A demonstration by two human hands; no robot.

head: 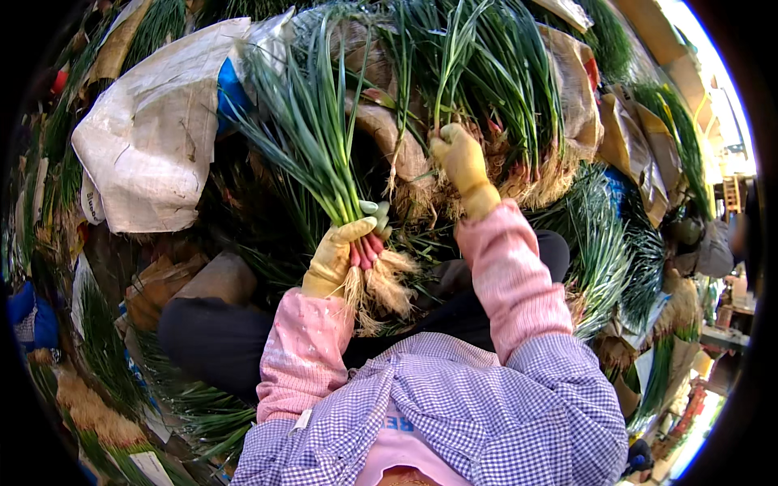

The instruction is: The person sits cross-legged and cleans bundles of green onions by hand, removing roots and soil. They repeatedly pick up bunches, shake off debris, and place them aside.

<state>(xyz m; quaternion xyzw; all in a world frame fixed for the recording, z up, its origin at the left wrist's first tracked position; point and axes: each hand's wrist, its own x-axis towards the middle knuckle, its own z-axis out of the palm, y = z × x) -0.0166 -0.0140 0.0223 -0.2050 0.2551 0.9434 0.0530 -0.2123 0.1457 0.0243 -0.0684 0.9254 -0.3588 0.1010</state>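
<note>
My left hand [331,258], in a pale yellow glove, grips a bunch of green onions [325,164]. Their long green leaves fan up and away from me, while reddish bulbs [366,250] and pale stringy roots [389,282] stick out below the fist. Farther off to the right, my gloved right hand [462,161] has its fingers closed around the base of a green onion stalk [448,73]. That hand is at the front of a large pile of green onions [516,79], roots facing me. One loose onion [398,140] lies just left of it.
A whitish woven sack [152,133] spreads at the upper left, with brown sacking [389,130] under the pile. More onion bundles lie to the right [592,243] and at the lower left [100,407]. Bent legs in dark trousers [213,340] flank the work area.
</note>
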